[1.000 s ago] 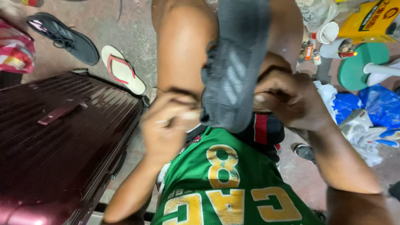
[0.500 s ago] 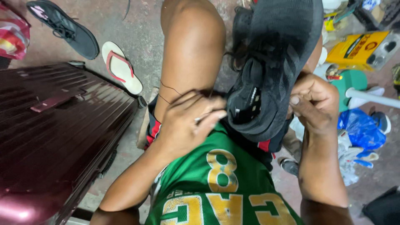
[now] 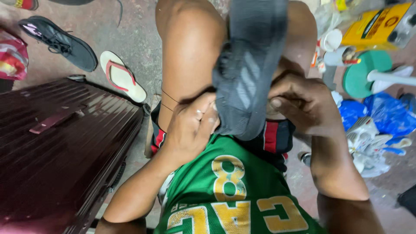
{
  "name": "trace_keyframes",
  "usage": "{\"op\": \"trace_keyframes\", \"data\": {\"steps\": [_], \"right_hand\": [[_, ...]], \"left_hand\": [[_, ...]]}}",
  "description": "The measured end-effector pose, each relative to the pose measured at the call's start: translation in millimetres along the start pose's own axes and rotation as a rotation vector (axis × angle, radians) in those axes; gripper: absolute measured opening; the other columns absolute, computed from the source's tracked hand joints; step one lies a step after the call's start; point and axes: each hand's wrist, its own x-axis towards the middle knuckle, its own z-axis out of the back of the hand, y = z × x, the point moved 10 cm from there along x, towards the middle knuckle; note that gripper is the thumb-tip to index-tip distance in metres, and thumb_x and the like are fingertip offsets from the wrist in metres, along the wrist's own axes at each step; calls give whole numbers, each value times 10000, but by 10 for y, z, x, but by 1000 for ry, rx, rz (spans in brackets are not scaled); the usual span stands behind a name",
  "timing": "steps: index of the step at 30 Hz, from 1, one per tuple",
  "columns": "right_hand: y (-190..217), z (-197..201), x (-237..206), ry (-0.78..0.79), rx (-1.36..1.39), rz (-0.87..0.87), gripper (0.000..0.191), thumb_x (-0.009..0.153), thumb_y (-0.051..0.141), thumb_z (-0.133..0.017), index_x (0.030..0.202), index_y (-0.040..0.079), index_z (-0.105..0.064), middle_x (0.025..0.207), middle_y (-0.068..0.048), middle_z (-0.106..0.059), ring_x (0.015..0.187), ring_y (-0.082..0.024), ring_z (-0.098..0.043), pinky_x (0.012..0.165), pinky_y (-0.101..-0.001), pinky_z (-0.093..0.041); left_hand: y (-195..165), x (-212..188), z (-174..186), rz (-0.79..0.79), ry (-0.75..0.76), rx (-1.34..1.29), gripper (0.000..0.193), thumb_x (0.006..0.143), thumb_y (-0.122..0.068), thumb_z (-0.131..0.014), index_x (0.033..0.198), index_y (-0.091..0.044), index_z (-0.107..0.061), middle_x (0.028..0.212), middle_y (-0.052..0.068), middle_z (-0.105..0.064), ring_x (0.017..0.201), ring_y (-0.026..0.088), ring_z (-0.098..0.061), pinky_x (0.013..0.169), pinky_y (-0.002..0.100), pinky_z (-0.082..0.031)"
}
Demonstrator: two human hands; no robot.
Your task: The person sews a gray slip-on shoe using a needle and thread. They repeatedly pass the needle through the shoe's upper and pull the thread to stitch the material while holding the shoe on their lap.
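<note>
Stained concrete floor (image 3: 125,34), maroon hard-shell suitcase (image 3: 56,160) lying left of the raised dark grey sneaker (image 3: 251,73), sneaker gripped over the lap by left hand (image 3: 190,125) and right hand (image 3: 303,104), fingers closed, black sneaker (image 3: 60,41) and white flip-flop (image 3: 123,76) beyond the suitcase, blue plastic bags (image 3: 381,112) right of it.

A dark grey knit sneaker (image 3: 249,73) with pale diagonal stripes on its side stands upright between the person's knees, heel end down at the lap.

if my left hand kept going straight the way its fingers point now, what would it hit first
Probably the dark grey shoe. The left hand points its fingers right, already touching the shoe's heel end, with the right hand just beyond; depth is hard to judge.
</note>
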Motion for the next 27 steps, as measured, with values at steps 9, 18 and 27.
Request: {"op": "trace_keyframes", "data": {"steps": [9, 18, 27], "right_hand": [[402, -28, 95, 93, -298, 111, 95, 925, 89, -698, 988, 39, -648, 904, -94, -727, 765, -217, -753, 641, -310, -568], [467, -29, 45, -1, -406, 319, 99, 942, 108, -739, 960, 39, -670, 975, -121, -732, 844, -255, -738, 713, -352, -582], [757, -146, -18, 21, -803, 340, 181, 829, 1, -679, 997, 2, -613, 912, -131, -672, 767, -285, -673, 652, -392, -542]], "left_hand": [[-96, 251, -206, -10, 99, -371, 172, 1034, -9, -601, 1179, 19, -689, 1047, -2, -727, 965, 40, -631, 885, 238, -539], [22, 289, -293, 91, 118, -418, 105, 998, -9, -691, 1097, 27, -695, 1047, -6, -746, 955, 38, -647, 878, 247, -558], [39, 291, -179, 154, 175, 97, 175, 861, 47, -578, 978, 4, -700, 852, 88, -749, 731, 64, -685, 747, 273, -576]]}}
